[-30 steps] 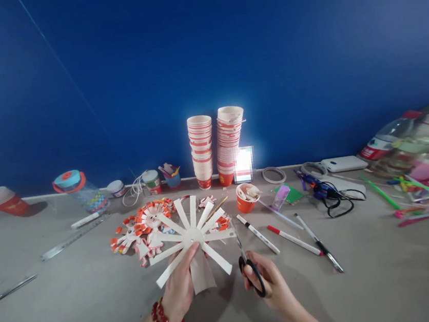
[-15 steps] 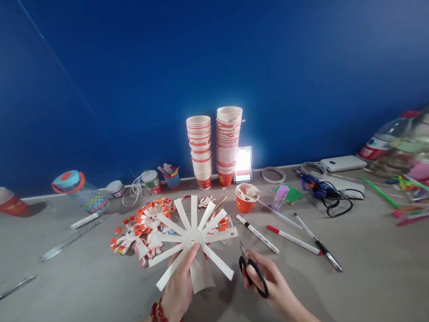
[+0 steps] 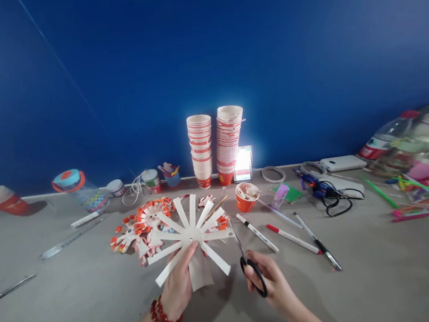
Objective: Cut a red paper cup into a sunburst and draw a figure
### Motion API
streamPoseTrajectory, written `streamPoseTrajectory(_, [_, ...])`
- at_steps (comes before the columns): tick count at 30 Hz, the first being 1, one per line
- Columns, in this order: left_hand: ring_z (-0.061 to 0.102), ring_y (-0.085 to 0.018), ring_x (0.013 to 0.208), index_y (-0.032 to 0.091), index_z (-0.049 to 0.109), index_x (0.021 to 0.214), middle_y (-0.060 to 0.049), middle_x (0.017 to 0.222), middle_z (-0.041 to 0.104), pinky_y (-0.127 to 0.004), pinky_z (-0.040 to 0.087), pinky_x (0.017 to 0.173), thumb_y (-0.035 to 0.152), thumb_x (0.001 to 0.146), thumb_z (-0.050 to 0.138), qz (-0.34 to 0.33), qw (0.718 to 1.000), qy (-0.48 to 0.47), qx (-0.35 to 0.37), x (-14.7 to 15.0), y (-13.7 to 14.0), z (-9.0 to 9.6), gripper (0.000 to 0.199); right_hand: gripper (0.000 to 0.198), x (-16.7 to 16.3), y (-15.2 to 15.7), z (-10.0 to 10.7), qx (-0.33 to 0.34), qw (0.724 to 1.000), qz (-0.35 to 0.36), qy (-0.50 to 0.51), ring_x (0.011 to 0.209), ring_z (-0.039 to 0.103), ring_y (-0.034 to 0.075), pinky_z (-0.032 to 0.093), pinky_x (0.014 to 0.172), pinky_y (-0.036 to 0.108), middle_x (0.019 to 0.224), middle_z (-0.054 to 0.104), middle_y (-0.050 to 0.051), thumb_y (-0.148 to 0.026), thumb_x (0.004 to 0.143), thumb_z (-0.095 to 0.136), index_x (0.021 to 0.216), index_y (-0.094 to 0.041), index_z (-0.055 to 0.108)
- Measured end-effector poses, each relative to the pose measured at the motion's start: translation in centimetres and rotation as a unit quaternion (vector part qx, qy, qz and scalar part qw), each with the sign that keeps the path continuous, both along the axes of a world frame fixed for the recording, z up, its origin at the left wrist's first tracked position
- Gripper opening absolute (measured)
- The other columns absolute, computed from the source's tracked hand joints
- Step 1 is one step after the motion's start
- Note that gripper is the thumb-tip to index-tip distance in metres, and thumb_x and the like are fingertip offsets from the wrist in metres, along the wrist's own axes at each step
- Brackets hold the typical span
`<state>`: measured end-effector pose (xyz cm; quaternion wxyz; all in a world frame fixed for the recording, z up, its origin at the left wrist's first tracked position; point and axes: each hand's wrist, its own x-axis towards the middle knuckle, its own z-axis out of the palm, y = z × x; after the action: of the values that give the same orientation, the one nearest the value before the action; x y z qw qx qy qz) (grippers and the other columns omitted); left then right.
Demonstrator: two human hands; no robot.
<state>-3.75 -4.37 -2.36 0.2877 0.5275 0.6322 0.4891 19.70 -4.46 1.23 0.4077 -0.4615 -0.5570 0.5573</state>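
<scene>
My left fingers point(image 3: 191, 252) pinch a white spoked paper cutout point(image 3: 195, 233), likely steadying it, beside right fingers point(image 3: 260, 259) clasping black-handled metal scissors point(image 3: 244, 258).

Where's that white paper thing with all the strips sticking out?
In the head view, the cut paper is in the left hand, left of and below centre, in front of the paper figures, with the scissors to its right.
</scene>
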Motion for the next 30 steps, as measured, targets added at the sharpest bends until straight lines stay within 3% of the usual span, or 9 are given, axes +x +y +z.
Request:
streamPoseTrajectory(6, [0.059,-0.027,0.119,0.022,0.075,0.107,-0.006,0.12,0.069,-0.038,0.044,0.109,0.035,0.083,0.058,-0.006,0.997,-0.072,0.007,0.5,-0.1,0.1,0.032,0.056,0.0,-0.1,-0.6,0.018,0.998,-0.014,-0.055,0.047,0.04,0.01,0.029,0.048,0.023,0.048,0.044,-0.004,-0.073,0.08,0.052,0.061,-0.022,0.039])
streamPoseTrajectory(12, [0.061,-0.027,0.117,0.023,0.075,0.108,-0.005,0.123,0.068,-0.04,0.042,0.11,0.031,0.083,0.057,0.016,0.999,0.034,0.027,-0.2,-0.1,0.7,0.032,0.056,0.5,0.4,-1.1,0.049,0.994,-0.067,-0.067,0.05,0.029,0.009,0.023,0.046,0.023,0.053,0.032,-0.006,-0.071,0.081,0.054,0.059,-0.022,0.038])
streamPoseTrajectory(17, [0.061,-0.029,0.116,0.025,0.074,0.11,-0.006,0.119,0.07,-0.042,0.043,0.109,0.024,0.085,0.054,-0.028,0.991,0.109,0.068,-1.0,-0.4,0.2,0.033,0.054,0.8,0.4,0.5,0.011,0.999,0.038,0.007,0.054,0.043,0.012,0.031,0.05,0.024,0.061,0.054,0.001,-0.071,0.081,0.054,0.07,-0.018,0.053])
streamPoseTrajectory(21, [0.061,-0.029,0.117,0.026,0.074,0.111,-0.007,0.117,0.071,-0.042,0.043,0.109,0.023,0.087,0.052,-0.075,0.982,0.137,0.102,-1.4,-0.8,-0.4,0.033,0.06,0.8,0.5,1.2,-0.001,0.994,0.107,0.032,0.052,0.044,0.012,0.032,0.051,0.024,0.059,0.057,0.002,-0.075,0.077,0.056,0.068,-0.016,0.057])
streamPoseTrajectory(24, [0.064,-0.03,0.112,0.026,0.077,0.103,-0.007,0.109,0.074,-0.041,0.044,0.108,0.03,0.084,0.058,-0.094,0.988,0.089,0.084,-0.9,-0.8,0.8,0.027,0.06,1.0,0.6,1.3,-0.007,0.995,0.088,0.055,0.051,0.045,0.012,0.033,0.05,0.024,0.062,0.06,0.003,-0.076,0.075,0.056,0.074,-0.016,0.059])
streamPoseTrajectory(26, [0.067,-0.029,0.107,0.025,0.078,0.094,-0.007,0.103,0.076,-0.038,0.049,0.103,0.036,0.083,0.06,-0.1,0.994,-0.01,0.031,0.0,-0.7,2.4,0.024,0.059,1.2,0.6,1.3,-0.005,0.996,0.076,0.052,0.052,0.045,0.012,0.032,0.049,0.024,0.062,0.06,0.003,-0.075,0.075,0.058,0.074,-0.016,0.059])
streamPoseTrajectory(28, [0.067,-0.029,0.105,0.021,0.078,0.093,-0.007,0.106,0.075,-0.036,0.053,0.095,0.04,0.084,0.059,-0.112,0.981,-0.15,-0.048,1.1,-0.4,3.9,0.027,0.058,1.4,0.5,1.4,-0.003,0.996,0.076,0.04,0.053,0.045,0.012,0.031,0.049,0.024,0.062,0.06,0.003,-0.074,0.075,0.058,0.071,-0.016,0.059])
streamPoseTrajectory(30, [0.067,-0.029,0.102,0.018,0.076,0.097,-0.008,0.105,0.075,-0.037,0.054,0.093,0.043,0.084,0.06,-0.123,0.972,-0.189,-0.071,1.8,-0.1,4.7,0.032,0.057,1.6,0.4,1.5,-0.001,0.997,0.075,0.034,0.053,0.045,0.013,0.03,0.049,0.024,0.062,0.06,0.003,-0.074,0.075,0.059,0.07,-0.017,0.058])
